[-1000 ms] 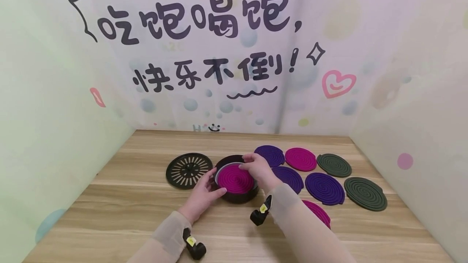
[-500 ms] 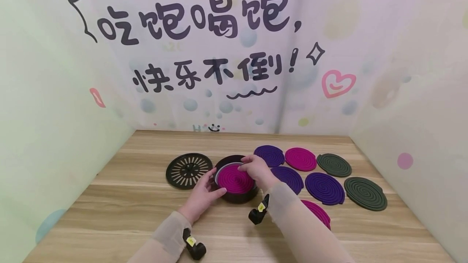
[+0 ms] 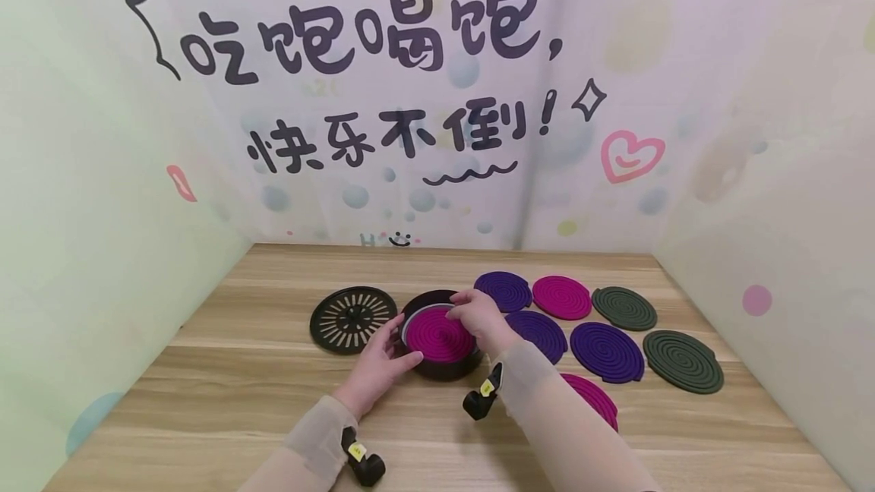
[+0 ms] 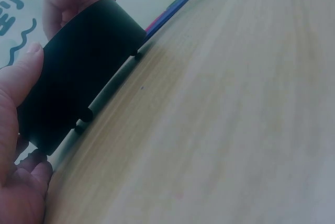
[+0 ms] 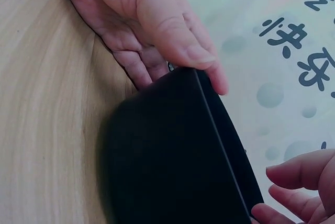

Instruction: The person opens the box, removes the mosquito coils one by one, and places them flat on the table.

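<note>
A black round mosquito coil box [image 3: 447,370] stands on the table, with a grey lining and a magenta mosquito coil [image 3: 440,334] lying flat inside. My left hand [image 3: 379,367] grips the box at its left: the thumb lies at the near rim, the fingers round the outer wall. In the left wrist view, the dark wall of the box [image 4: 84,72] sits between that thumb and fingers. At the far right rim is my right hand [image 3: 481,317], its bent fingers and thumb over the coil's edge. Whether it pinches the coil or the rim cannot be told.
Left of the box lies its slotted black lid [image 3: 338,336]. On the right are several coils: purple [image 3: 607,353], magenta [image 3: 562,298] and green [image 3: 683,361]. Another magenta coil [image 3: 593,398] is partly hidden by the right sleeve. A printed curtain [image 3: 410,203] closes off the back.
The right hand and wrist have shifted very slightly left at the rim. The left hand, box and coils stay where they were.
</note>
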### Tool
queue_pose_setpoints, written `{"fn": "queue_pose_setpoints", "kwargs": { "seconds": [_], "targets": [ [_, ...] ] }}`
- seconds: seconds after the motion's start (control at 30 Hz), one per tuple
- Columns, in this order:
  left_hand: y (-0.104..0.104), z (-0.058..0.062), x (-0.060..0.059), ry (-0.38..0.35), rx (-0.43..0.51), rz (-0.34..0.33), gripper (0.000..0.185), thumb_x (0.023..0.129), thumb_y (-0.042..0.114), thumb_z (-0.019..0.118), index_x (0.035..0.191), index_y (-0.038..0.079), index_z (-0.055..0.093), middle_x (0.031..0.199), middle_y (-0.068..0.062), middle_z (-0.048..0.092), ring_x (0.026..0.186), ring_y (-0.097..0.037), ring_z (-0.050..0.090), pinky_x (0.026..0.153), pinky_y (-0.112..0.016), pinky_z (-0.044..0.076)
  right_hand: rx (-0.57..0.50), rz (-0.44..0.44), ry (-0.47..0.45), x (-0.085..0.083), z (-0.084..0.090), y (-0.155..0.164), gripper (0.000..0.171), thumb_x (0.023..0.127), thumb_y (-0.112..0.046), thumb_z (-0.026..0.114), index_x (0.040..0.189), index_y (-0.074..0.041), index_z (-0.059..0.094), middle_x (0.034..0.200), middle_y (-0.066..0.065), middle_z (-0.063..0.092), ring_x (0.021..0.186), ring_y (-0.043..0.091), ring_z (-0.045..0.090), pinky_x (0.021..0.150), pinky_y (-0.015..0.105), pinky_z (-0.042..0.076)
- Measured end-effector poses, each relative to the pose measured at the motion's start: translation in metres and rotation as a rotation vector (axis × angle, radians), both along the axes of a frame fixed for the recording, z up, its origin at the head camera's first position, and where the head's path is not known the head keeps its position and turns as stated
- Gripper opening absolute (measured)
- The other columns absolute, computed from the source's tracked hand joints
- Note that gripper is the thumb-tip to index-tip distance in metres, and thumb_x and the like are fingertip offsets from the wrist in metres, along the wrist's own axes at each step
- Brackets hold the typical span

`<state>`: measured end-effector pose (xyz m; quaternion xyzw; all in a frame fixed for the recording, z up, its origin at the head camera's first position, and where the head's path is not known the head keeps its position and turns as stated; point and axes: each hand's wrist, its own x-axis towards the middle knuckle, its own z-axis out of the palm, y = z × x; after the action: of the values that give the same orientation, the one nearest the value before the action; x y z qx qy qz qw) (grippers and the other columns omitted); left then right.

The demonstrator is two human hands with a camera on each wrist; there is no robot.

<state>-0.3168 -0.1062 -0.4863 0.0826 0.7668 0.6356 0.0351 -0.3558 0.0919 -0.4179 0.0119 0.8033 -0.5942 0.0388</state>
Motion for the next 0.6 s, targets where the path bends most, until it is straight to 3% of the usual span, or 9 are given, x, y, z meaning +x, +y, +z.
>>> {"fn": "queue_pose_setpoints", "kwargs": {
  "seconds": [0.4, 0.6],
  "targets": [
    [-0.0004, -0.0015, -0.0012, 0.010, 0.011, -0.003, 0.080, 0.084, 0.024, 0.076, 0.150, 0.015, 0.031, 0.152, -0.017, 0.028, 0.138, -0.036, 0.031, 0.112, -0.048, 0.030, -0.030, -0.046, -0.004, -0.0015, 0.0005, 0.0014, 0.037, 0.084, 0.002, 0.061, 0.121, 0.001, 0.060, 0.125, 0.019, 0.057, 0.111, 0.030, 0.053, 0.097, 0.045, 0.045],
    [0.0007, 0.0047, 0.0028, 0.015, 0.027, -0.008, 0.079, 0.085, 0.020, 0.075, 0.149, 0.010, 0.030, 0.152, -0.021, 0.028, 0.138, -0.039, 0.031, 0.111, -0.050, 0.030, -0.051, -0.088, 0.004, -0.0031, 0.0017, 0.0013, 0.036, 0.084, 0.002, 0.061, 0.120, 0.001, 0.061, 0.123, 0.018, 0.056, 0.110, 0.030, 0.053, 0.095, 0.044, 0.045]
  ]
}}
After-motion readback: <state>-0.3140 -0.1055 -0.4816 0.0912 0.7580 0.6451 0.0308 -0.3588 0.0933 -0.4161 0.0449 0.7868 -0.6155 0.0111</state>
